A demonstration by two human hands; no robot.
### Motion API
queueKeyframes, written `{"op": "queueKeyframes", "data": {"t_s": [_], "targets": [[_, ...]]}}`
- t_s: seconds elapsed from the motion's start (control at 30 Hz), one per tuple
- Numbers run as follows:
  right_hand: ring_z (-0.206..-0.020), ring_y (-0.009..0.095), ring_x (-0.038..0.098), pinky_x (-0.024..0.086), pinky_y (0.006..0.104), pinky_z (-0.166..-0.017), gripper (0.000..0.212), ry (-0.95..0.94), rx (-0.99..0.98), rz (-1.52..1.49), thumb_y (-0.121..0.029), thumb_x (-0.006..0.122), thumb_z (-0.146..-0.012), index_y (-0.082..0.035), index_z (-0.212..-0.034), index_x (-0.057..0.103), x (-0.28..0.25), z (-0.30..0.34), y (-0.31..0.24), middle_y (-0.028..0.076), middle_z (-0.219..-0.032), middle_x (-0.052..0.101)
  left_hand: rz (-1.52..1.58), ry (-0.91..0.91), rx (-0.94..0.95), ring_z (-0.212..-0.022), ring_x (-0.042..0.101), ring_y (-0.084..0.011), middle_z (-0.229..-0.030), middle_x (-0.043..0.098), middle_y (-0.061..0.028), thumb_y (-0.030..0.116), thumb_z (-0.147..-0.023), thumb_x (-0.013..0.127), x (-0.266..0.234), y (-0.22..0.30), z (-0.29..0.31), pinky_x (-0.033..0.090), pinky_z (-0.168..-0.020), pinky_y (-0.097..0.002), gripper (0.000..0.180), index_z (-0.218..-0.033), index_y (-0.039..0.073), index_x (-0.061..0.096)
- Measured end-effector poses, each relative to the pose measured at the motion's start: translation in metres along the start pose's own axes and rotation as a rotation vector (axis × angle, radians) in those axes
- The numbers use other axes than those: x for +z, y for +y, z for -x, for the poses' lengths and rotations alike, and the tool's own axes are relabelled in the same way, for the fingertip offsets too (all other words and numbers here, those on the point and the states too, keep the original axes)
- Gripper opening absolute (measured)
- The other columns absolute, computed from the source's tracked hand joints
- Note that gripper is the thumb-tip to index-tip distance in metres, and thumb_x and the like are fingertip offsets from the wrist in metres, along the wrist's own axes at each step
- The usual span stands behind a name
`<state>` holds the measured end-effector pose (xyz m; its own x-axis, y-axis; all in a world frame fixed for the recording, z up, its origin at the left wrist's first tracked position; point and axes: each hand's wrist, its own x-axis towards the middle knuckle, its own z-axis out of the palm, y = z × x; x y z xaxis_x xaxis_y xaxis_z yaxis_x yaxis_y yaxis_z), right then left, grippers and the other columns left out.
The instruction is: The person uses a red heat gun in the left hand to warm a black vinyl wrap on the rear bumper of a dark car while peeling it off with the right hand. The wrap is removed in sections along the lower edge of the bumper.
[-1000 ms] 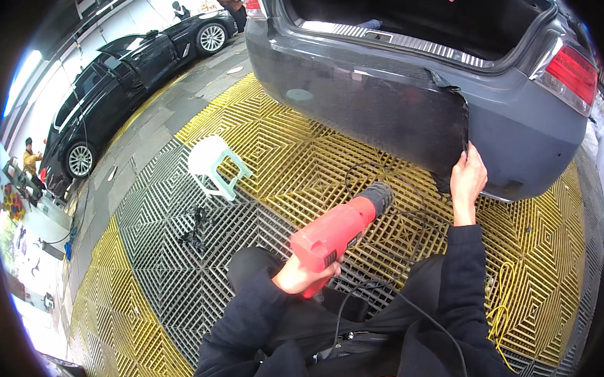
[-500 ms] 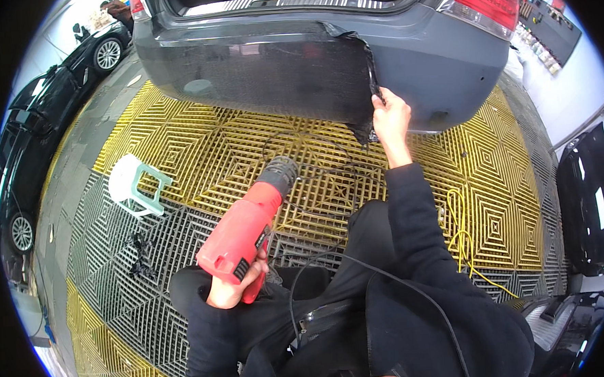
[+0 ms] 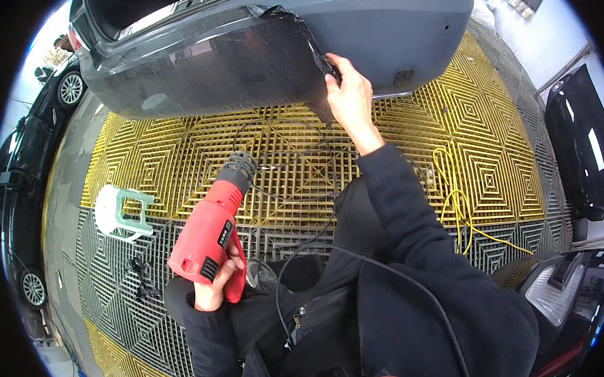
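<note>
My left hand (image 3: pixel 219 285) is closed round the handle of a red heat gun (image 3: pixel 205 236); its dark nozzle tilts up toward the car. Ahead of me is a grey rear bumper (image 3: pixel 376 38), dark film (image 3: pixel 241 69) covering its left and middle part. My right hand (image 3: pixel 350 98) pinches the loose, crumpled edge of that film, close to the bumper face. A strip of the film hangs below the bumper beside this hand. Right of the film edge, smooth grey surface shows.
A pale green plastic stool (image 3: pixel 122 211) lies tipped over at left, near black film scraps (image 3: pixel 141 279). Yellow cable (image 3: pixel 461 207) lies on the yellow and grey grid floor (image 3: pixel 492 172). A dark cord (image 3: pixel 402 272) crosses my body. Black cars stand left (image 3: pixel 33 202) and lower right (image 3: pixel 560 298).
My view has turned right, so the bumper sits higher and further left. The heat gun stays in my left hand. My right hand keeps its pinch on the film edge.
</note>
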<state>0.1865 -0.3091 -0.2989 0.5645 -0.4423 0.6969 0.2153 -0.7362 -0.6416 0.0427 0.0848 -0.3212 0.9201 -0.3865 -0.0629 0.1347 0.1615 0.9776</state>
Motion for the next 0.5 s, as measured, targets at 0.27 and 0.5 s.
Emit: {"op": "queueKeyframes", "data": {"t_s": [0.27,0.5], "targets": [[-0.104,0.037,0.072,0.053,0.0413,-0.094,0.046,-0.232,0.344,-0.019,-0.002,0.062,-0.083,0.000,-0.129,0.062,-0.010,0.009,0.005,0.025,-0.109,0.073,-0.065,-0.048,-0.031,-0.086,0.065,-0.0180,-0.103,0.062,-0.0072,-0.005,-0.089,0.061,0.009,0.004,-0.014,0.055,-0.079,-0.0331,0.029,-0.117,0.001,0.057],[-0.086,0.025,0.075,0.054,0.0350,-0.082,0.037,-0.185,0.286,0.003,-0.003,0.062,-0.081,0.004,-0.117,0.068,-0.004,0.012,0.010,0.024,-0.088,0.074,-0.074,-0.053,-0.069,-0.088,0.064,-0.0172,-0.108,0.061,-0.0083,0.004,-0.089,0.065,0.007,0.005,-0.008,0.051,-0.081,-0.0310,0.037,-0.124,0.001,0.055]]}}
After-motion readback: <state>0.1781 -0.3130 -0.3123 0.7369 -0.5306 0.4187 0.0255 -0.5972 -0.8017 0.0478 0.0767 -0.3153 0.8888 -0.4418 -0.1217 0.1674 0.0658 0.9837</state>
